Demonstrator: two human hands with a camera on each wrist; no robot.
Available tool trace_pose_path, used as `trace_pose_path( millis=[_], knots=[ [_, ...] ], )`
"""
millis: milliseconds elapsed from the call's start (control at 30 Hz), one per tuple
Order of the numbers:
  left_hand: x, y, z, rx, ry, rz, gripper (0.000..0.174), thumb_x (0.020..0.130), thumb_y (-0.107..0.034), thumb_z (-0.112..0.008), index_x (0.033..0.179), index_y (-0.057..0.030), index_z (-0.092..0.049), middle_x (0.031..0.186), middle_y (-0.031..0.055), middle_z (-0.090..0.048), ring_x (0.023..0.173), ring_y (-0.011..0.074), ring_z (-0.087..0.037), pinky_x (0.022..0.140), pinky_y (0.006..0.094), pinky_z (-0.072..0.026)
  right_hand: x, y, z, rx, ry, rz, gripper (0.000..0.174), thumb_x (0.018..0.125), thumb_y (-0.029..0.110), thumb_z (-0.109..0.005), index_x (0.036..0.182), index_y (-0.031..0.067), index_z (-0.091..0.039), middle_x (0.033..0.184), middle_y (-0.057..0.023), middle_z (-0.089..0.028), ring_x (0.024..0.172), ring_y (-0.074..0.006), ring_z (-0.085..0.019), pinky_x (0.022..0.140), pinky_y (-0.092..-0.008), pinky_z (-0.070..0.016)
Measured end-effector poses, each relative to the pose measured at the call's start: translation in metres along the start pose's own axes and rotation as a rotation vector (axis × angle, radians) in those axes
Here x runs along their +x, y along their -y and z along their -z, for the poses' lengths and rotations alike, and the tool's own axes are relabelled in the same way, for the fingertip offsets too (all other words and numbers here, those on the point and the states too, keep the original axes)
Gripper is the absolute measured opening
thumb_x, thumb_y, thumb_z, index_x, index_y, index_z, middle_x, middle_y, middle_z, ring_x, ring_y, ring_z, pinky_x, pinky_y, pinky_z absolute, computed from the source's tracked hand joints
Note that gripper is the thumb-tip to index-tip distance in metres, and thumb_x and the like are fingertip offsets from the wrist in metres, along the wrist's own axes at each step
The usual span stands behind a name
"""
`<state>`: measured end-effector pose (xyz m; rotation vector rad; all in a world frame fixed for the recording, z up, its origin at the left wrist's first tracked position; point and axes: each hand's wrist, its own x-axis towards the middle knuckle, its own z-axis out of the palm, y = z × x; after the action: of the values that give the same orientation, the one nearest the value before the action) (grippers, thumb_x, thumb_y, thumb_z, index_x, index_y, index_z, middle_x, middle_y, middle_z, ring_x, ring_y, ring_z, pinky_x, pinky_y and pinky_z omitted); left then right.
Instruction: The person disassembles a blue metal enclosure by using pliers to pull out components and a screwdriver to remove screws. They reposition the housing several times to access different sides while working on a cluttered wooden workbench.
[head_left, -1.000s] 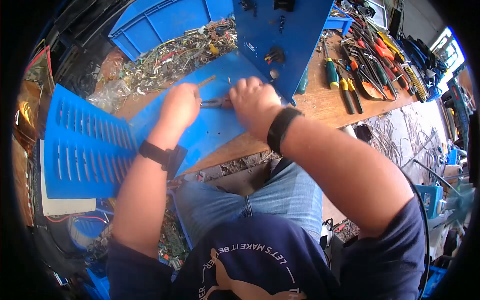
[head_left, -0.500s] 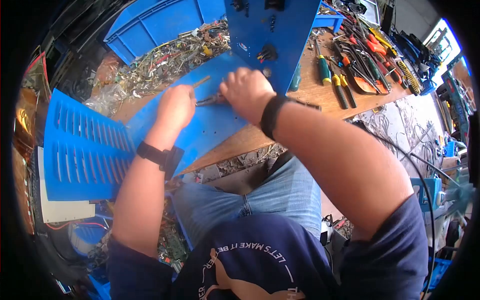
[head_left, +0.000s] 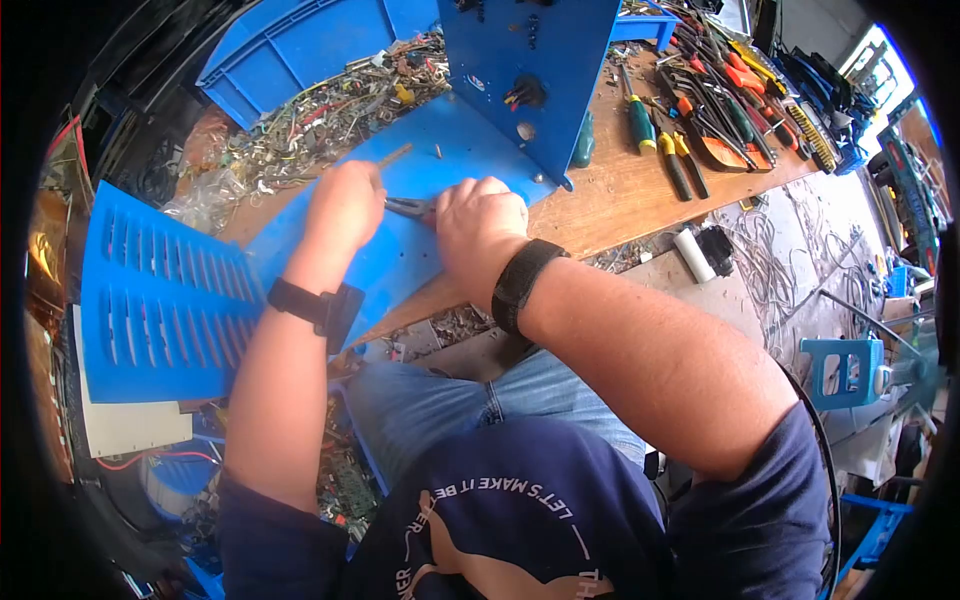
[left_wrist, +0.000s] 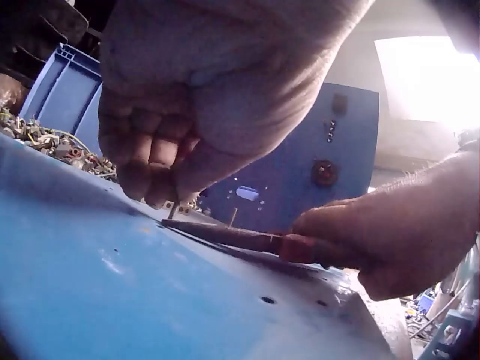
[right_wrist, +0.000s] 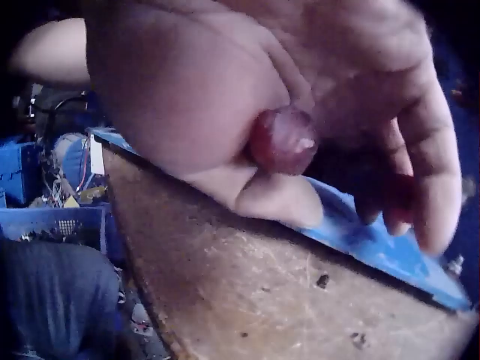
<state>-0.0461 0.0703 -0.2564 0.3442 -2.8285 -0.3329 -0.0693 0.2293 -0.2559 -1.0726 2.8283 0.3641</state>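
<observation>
On a flat blue metal panel (head_left: 420, 260) both hands work close together. My right hand (head_left: 478, 228) grips red-handled pliers (head_left: 408, 207); the handle end (right_wrist: 283, 140) shows inside the curled fingers in the right wrist view. The plier nose (left_wrist: 217, 234) lies low along the panel and reaches under my left hand (head_left: 345, 205). The left hand's fingers (left_wrist: 146, 161) are curled and pinch a small thin metal piece (left_wrist: 173, 210) standing on the panel at the plier tip. An upright blue panel (head_left: 530, 70) with knobs stands just behind.
A blue louvred cover (head_left: 160, 300) lies at the left. Behind are a blue crate (head_left: 290, 45) and a heap of scrap wires (head_left: 320, 115). Screwdrivers and pliers (head_left: 700, 110) lie on the wooden bench (head_left: 620, 190) at the right. A small rod (head_left: 395, 155) lies on the panel.
My right hand with the pliers has drawn back toward me and to the left, closer to the left hand. The left hand has stayed nearly still, pinching.
</observation>
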Motion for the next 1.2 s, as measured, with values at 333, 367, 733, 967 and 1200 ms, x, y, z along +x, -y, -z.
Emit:
trace_pose_path(
  millis=[333,367,733,967,1200],
  knots=[
    [-0.001,-0.006,0.003,0.049,0.006,0.001,0.007,0.073,-0.007,-0.065,0.075,-0.0013,-0.064,0.073,0.0208,-0.062,0.073,0.0362,-0.062,0.068,0.041,-0.0491,0.059,-0.063,-0.006,-0.239,-0.481,0.425,0.02,0.086,0.022,-0.049,0.102,0.0107,-0.055,0.102,-0.0058,-0.055,0.1,-0.0226,-0.054,0.073,-0.0339,-0.0492],
    [-0.001,-0.006,0.004,0.063,-0.003,0.003,0.007,0.073,-0.007,-0.065,0.075,-0.0012,-0.064,0.073,0.0209,-0.062,0.073,0.0361,-0.062,0.068,0.041,-0.0491,0.063,-0.064,-0.009,-0.264,-0.566,0.453,0.018,0.085,0.021,-0.05,0.098,0.0103,-0.054,0.099,-0.0046,-0.055,0.097,-0.0218,-0.055,0.071,-0.0325,-0.0496],
    [0.004,0.002,-0.001,0.023,0.016,0.001,0.007,0.071,-0.006,-0.066,0.073,0.0005,-0.063,0.07,0.0205,-0.062,0.07,0.0338,-0.062,0.066,0.0395,-0.049,0.001,-0.004,0.005,-0.11,-0.057,0.041,0.053,0.082,0.032,-0.054,0.125,0.001,-0.046,0.116,-0.02,-0.048,0.101,-0.039,-0.048,0.065,-0.0566,-0.0507],
    [0.003,0.0,0.0,0.017,0.012,-0.018,0.006,0.071,-0.005,-0.065,0.073,0.0005,-0.064,0.069,0.0208,-0.061,0.069,0.0343,-0.062,0.066,0.0397,-0.0487,-0.001,-0.003,0.005,-0.175,-0.156,0.044,0.038,0.083,0.023,-0.054,0.115,0.0026,-0.051,0.105,-0.0149,-0.054,0.096,-0.0325,-0.053,0.061,-0.0495,-0.0517],
    [-0.001,-0.005,-0.002,0.058,-0.032,-0.035,0.007,0.071,-0.006,-0.066,0.074,-0.0001,-0.064,0.072,0.0212,-0.061,0.073,0.0362,-0.061,0.069,0.0414,-0.0486,0.055,-0.059,-0.004,-0.172,-0.413,0.412,0.021,0.086,0.022,-0.049,0.103,0.0099,-0.054,0.102,-0.0073,-0.055,0.098,-0.023,-0.056,0.072,-0.0353,-0.0499]
  ],
)
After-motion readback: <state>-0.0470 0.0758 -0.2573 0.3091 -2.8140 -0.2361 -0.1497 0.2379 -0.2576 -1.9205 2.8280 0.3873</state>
